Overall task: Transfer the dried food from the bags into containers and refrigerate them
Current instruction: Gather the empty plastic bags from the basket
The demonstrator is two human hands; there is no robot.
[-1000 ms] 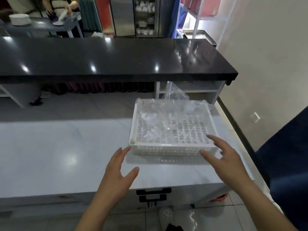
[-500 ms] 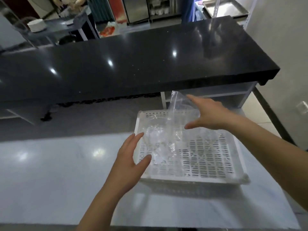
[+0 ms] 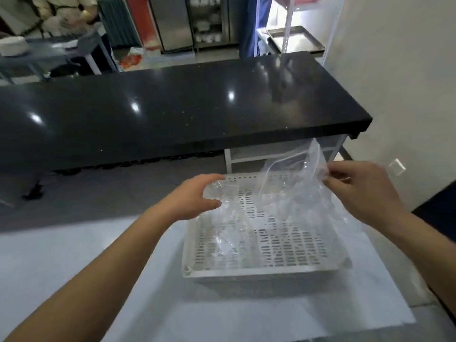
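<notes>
Clear bag (image 3: 293, 178) now rises above the white basket's (image 3: 259, 270) far right corner, pinched by the right hand (image 3: 362, 191); left hand (image 3: 195, 196) newly grips plastic at the far left rim, so unpacking begins.

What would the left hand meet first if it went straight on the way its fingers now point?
The left hand points right, across the far end of the white slotted basket. It already touches clear plastic there; next would probably come the clear bag pinched by the right hand, though depth is unclear.
</notes>
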